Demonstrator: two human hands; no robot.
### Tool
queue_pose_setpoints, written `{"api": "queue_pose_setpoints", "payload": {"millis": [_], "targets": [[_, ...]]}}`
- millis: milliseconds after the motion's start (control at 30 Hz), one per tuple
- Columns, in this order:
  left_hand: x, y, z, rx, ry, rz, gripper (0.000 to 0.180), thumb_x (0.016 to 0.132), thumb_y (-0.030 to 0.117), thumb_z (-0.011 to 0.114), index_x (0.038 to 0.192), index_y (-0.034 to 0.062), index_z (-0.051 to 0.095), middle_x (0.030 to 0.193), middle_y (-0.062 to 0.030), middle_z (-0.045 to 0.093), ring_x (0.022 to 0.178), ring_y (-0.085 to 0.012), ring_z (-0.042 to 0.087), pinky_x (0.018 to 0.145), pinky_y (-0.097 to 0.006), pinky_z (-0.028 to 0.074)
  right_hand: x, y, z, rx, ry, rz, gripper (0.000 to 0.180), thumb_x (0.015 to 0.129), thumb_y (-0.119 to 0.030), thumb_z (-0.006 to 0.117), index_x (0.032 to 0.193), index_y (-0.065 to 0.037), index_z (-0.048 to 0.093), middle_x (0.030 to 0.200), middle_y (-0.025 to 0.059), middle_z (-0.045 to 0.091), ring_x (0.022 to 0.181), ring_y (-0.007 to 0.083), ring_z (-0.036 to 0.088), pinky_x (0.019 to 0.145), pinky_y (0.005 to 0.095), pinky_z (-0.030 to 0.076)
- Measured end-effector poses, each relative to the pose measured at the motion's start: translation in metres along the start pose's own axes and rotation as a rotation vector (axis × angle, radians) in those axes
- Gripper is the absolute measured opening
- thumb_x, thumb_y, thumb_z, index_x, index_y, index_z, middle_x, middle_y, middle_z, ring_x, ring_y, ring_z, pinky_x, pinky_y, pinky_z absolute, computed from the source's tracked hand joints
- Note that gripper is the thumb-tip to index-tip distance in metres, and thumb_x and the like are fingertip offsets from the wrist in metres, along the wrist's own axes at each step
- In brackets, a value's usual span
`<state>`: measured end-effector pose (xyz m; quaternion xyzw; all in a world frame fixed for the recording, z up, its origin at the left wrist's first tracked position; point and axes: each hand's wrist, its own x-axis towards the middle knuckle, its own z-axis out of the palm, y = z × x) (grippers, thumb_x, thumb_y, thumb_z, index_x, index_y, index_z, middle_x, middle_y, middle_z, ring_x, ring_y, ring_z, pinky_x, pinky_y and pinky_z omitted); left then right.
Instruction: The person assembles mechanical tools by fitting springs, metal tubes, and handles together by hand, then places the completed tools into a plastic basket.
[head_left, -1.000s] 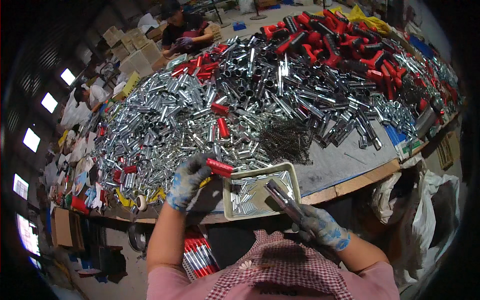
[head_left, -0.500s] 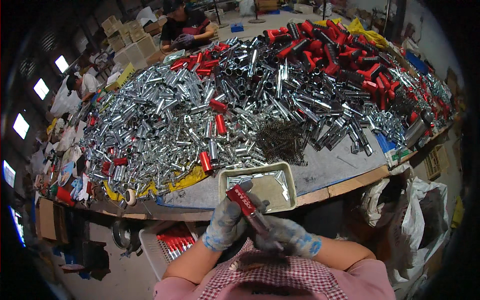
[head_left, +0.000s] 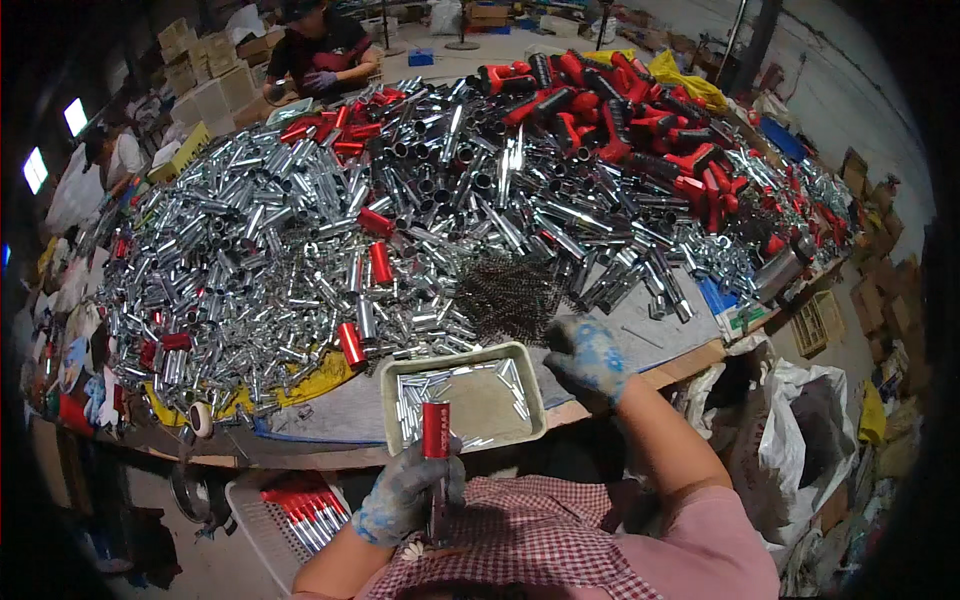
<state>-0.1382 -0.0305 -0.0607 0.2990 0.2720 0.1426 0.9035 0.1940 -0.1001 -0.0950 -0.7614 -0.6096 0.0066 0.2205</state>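
Observation:
My left hand (head_left: 400,495), in a grey glove with blue patches, is wrapped round a red tube (head_left: 436,430) with a darker metal shaft below it. The tube stands nearly upright, just in front of a beige tray (head_left: 540,415). Short silver pins (head_left: 512,385) lie along the sides of that tray. My right hand (head_left: 592,358), gloved alike, is stretched out over the table at the near right edge of a heap of dark coil springs (head_left: 505,295). Its fingertips are partly hidden, so whether they hold anything does not show.
Chrome tubes (head_left: 270,200) and small metal parts are heaped across the table. Red-and-black handles (head_left: 620,110) pile up at the back right. A white crate (head_left: 262,540) of red-and-silver pieces stands low left, a white sack (head_left: 800,410) at right. A person (head_left: 320,50) sits across the table.
My hands were together on the red tube before the tray. My right hand has let go and moved right and forward to the springs; my left keeps the tube, now more upright. The view shifted.

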Motion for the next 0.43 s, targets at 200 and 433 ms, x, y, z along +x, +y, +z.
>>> {"api": "queue_pose_setpoints", "payload": {"millis": [200, 433], "targets": [[0.009, 0.017, 0.036, 0.635, 0.051, -0.143, 0.044, 0.085, 0.023, 0.067, 0.119, -0.0014, 0.051, 0.079, -0.0058, 0.058, 0.066, -0.0129, 0.058, 0.059, -0.027, 0.048, 0.001, 0.002, -0.015, 0.356, -0.238, 0.250, 0.033, 0.085, -0.021, 0.061, 0.113, -0.003, 0.058, 0.101, 0.0214, 0.063, 0.093, 0.0409, 0.060, 0.083, 0.0444, 0.049], [0.020, 0.020, 0.055, 0.872, 0.060, -0.103, 0.052, 0.085, 0.031, 0.069, 0.122, 0.0002, 0.050, 0.079, -0.0075, 0.060, 0.069, -0.0135, 0.060, 0.064, -0.029, 0.049, -0.008, 0.011, -0.026, 0.513, -0.094, 0.266, 0.029, 0.091, -0.023, 0.058, 0.113, -0.005, 0.063, 0.100, 0.0149, 0.068, 0.094, 0.0277, 0.065, 0.084, 0.0378, 0.051]]}}
